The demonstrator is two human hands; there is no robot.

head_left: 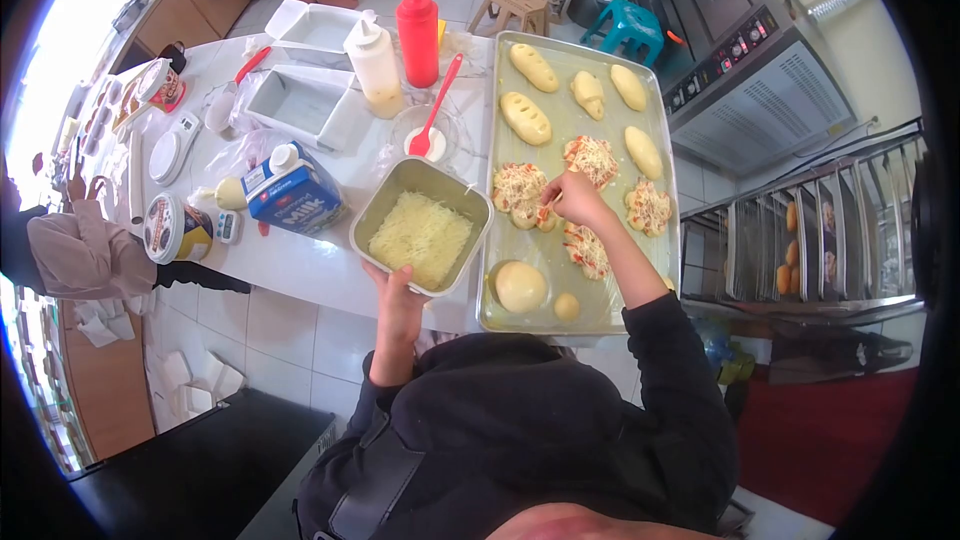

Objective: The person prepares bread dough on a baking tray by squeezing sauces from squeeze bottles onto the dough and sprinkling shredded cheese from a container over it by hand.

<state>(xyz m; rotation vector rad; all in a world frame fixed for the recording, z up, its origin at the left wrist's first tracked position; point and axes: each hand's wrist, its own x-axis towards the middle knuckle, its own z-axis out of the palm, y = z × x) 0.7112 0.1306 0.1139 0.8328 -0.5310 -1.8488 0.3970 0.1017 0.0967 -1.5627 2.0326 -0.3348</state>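
Note:
My left hand [398, 305] is closed on the near rim of a square metal pan [366, 230], which is tilted a little. Pale grated cheese [425, 238] lies inside it. Over the large baking tray [668, 285], my right hand [577, 198] is pinched, fingertips down, by a bun with shredded topping [520, 190]. What those fingertips hold is too small to make out. Around that hand sit more topped buns [590, 159], streaked with red. Plain dough pieces [525, 118] fill the tray's far part, and a round dough ball [521, 287] rests at its near left.
Behind the pan stand a milk carton [295, 190], a bowl with a red spatula [436, 105], a red squeeze bottle [418, 40] and a white one [372, 60]. Right of the tray are an oven [740, 70] and a tray rack [800, 240]. Another person [95, 250] is at the left.

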